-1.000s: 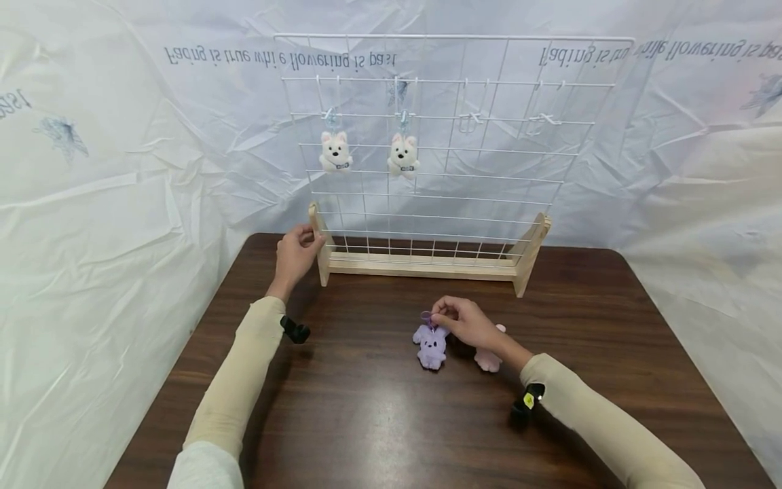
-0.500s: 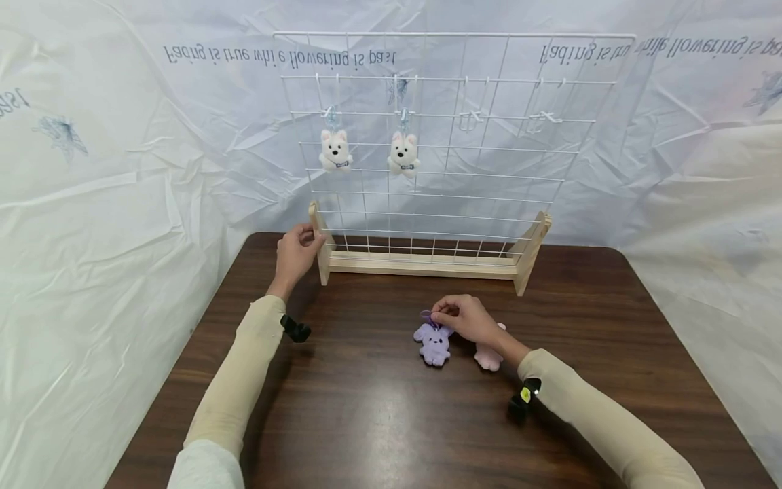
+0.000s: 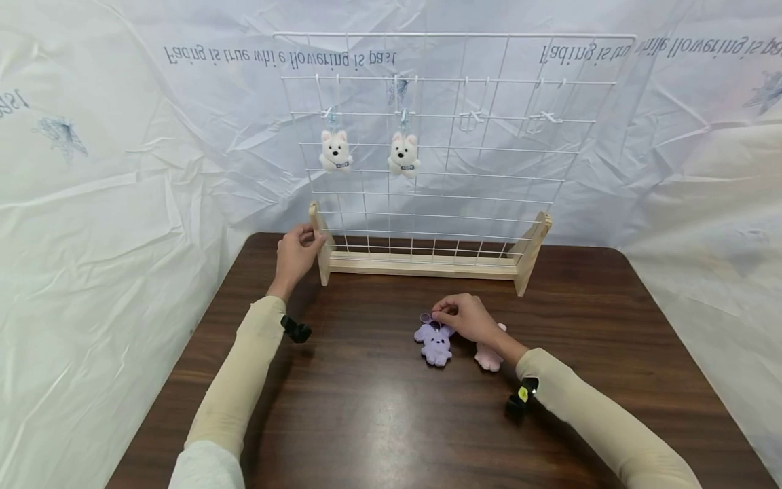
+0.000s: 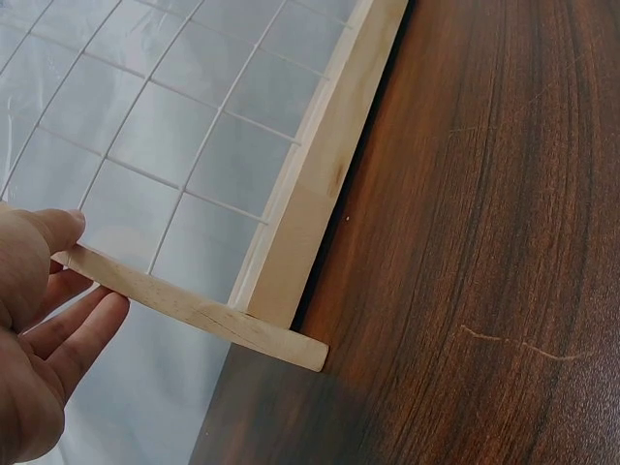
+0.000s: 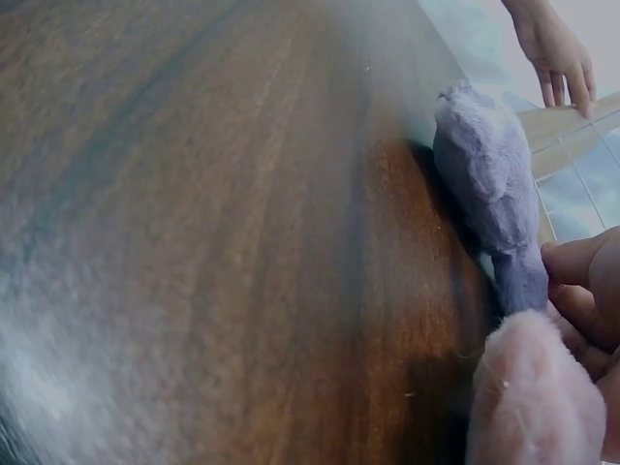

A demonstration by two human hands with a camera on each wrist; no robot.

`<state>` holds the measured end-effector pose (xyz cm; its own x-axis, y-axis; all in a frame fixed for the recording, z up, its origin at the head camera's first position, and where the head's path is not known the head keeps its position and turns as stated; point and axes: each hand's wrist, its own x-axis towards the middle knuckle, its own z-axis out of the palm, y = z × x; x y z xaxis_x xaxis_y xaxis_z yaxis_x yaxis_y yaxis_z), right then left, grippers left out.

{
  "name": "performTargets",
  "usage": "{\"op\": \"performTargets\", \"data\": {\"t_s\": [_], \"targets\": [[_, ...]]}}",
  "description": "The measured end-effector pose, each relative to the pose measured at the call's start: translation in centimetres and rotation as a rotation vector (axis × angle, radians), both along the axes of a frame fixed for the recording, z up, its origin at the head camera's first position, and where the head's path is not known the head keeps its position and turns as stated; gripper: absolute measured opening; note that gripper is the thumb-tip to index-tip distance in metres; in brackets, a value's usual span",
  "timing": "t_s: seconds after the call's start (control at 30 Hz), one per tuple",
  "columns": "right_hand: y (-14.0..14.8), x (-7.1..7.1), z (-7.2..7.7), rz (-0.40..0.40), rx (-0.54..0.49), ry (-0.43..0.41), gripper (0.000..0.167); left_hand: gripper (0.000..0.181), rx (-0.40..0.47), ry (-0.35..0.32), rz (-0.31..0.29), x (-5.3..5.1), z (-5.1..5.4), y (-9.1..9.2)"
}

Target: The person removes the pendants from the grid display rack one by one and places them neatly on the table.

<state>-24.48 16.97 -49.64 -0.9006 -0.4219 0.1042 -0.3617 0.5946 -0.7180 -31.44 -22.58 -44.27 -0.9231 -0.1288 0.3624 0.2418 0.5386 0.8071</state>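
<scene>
Two white plush dogs, one at the left (image 3: 335, 153) and one to its right (image 3: 404, 156), hang from the two left hooks of four on a single white wire rack (image 3: 455, 34), which stands between two wooden end pieces at the far side of the brown table (image 3: 330, 407). On the tabletop are one purple plush (image 3: 436, 349) and one pink plush (image 3: 489, 357), the pink just to the right and partly behind the wrist. The right hand (image 3: 467, 319) pinches the purple plush at its top, near a small purple ring (image 3: 425, 322); the right wrist view is blurred, so whether the fingertips hold the strap or an ear I cannot tell. The left hand (image 3: 296, 252) grips the left end piece (image 4: 213, 315), thumb on one side and fingers on the other. Compared with a second ago, the purple plush sits slightly farther right, while the left hand and both white dogs stay where they were. The hooks bear the dogs by pale blue straps, well apart from the right hand.
</scene>
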Motion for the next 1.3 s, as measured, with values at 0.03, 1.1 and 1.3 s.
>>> {"op": "performTargets", "data": {"t_s": [0.03,1.1,1.3], "targets": [[0.0,0.0,0.1,-0.001,0.000,-0.001,0.007,0.048,0.003,-0.002,-0.001,0.0,0.0,0.0],[-0.6,-0.3,14.6,-0.039,-0.176,0.294,0.027,0.050,0.003,-0.003,-0.014,0.1,0.0,0.0],[-1.4,-1.1,17.7,-0.061,-0.198,0.408,0.024,0.048,0.008,-0.002,-0.003,0.1,0.0,0.0]]}}
